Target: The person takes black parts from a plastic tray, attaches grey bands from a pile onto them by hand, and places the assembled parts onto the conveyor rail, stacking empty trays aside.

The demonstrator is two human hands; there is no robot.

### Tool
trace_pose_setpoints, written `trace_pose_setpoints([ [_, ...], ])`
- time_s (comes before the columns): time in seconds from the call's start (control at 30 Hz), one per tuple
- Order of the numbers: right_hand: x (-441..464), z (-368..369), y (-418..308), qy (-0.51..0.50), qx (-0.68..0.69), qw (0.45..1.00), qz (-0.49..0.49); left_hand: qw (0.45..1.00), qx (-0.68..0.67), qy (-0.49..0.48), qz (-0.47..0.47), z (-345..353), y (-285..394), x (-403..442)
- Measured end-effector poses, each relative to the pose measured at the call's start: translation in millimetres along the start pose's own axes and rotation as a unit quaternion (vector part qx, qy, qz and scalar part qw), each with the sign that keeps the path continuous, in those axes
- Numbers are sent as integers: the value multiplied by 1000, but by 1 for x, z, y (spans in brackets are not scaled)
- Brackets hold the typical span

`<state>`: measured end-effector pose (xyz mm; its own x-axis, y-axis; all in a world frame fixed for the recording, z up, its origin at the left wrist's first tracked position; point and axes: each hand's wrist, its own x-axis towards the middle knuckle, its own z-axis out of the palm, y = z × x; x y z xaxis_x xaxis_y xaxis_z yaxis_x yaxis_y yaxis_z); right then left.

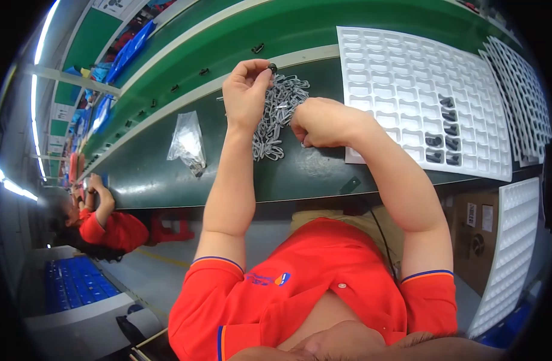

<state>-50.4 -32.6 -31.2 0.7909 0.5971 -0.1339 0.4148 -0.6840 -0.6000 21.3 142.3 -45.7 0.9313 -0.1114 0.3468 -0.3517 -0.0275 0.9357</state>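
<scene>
A small black part (272, 68) is pinched between the thumb and fingers of my left hand (247, 90), above the far end of a pile of grey looped pieces (270, 129). At the right side of the pile, my right hand (324, 123) has its fingers curled together, low over the dark green table (306, 174); what they hold, if anything, is hidden. To the right lies a white compartment tray (378, 78) with several black parts (451, 129) in its right-hand pockets.
A clear plastic bag (188, 143) lies left of the pile. Behind runs a green conveyor (228, 63) carrying small dark parts. Stacked white trays (516, 102) stand far right, near a cardboard box (473, 234). A co-worker in red (116, 231) is at the left.
</scene>
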Motion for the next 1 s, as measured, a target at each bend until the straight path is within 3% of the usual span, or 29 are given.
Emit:
trace_pose_setpoints([
  [0.27, 1, 3, -13, -68, -19, 997, 9, 999, 21, -47, -15, 10, -2, -7],
  [0.33, 10, 15, 9, 133, 82, 975, -160, 998, 3, -55, -26, 9, -4, -4],
  [0.37, 9, 13, 11, 129, 88, 976, -155, 998, -7, -59, -33, 9, -7, -8],
  [0.47, 7, -14, 17, 223, 338, 914, -3, 994, -47, -58, -77, 15, -13, -17],
  [0.5, 9, -24, 18, 233, 326, 916, -17, 993, -64, -56, -84, 15, -7, -10],
  [0.6, 12, -16, 28, 325, 534, 780, -32, 991, -73, -78, -86, 19, 2, -13],
  [0.73, 19, -10, 31, 412, 432, 801, -40, 986, -91, -103, -96, 22, -1, -19],
  [1.0, 13, -10, 25, 420, 209, 883, -11, 985, -94, -94, -108, 21, -1, -18],
])
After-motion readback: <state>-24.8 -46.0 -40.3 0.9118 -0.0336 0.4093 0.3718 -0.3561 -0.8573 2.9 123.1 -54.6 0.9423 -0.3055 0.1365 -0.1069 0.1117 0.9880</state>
